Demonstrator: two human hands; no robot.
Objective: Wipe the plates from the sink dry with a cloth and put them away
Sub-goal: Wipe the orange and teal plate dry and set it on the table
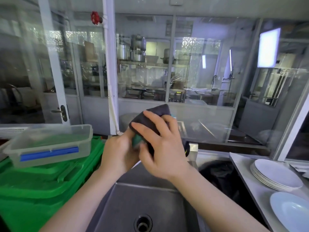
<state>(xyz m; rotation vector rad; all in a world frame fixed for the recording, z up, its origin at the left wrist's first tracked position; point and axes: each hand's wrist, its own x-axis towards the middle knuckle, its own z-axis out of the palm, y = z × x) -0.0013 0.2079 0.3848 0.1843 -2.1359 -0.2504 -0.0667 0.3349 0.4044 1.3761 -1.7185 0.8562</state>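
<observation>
Above the steel sink [127, 198] both my hands work close together. My right hand [162, 148] holds a dark grey cloth [150, 117] wrapped over a small green plate [137, 141], fingers spread on the cloth and thumb underneath. My left hand [117, 152] grips the plate's left edge from below. The cloth hides most of the plate; only a green patch and a teal sliver at its far edge show. A stack of white plates [275, 174] sits on the counter to the right, with a pale blue plate [291, 211] nearer me.
The sink basin shows only its drain [143, 222]. Green plastic crates [41, 186] stand at left with a lidded clear box [50, 143] on top. A glass partition [200, 81] runs behind the sink. The steel counter [250, 186] lies at right.
</observation>
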